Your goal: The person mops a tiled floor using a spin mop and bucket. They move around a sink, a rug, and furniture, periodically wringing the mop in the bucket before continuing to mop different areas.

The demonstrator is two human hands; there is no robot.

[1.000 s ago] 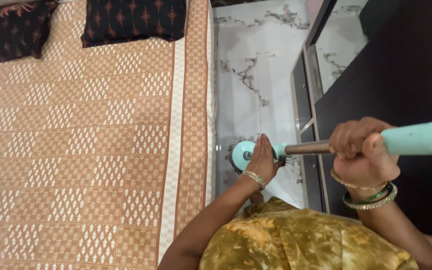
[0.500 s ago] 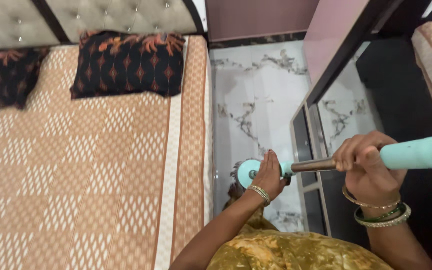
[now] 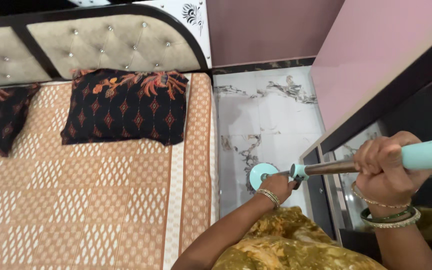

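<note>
Headboard and pink wall newly in view above marble floor, both hands clenched on mop.

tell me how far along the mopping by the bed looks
Early, by the look of it. In hand: the right hand grips the teal mop handle, and the left hand holds the metal pole near the round mop head, which sits on the white marble floor. Done: no wet streaks or cleaned patch can be made out. Left: the floor strip between the bed and the dark cabinet.
</note>
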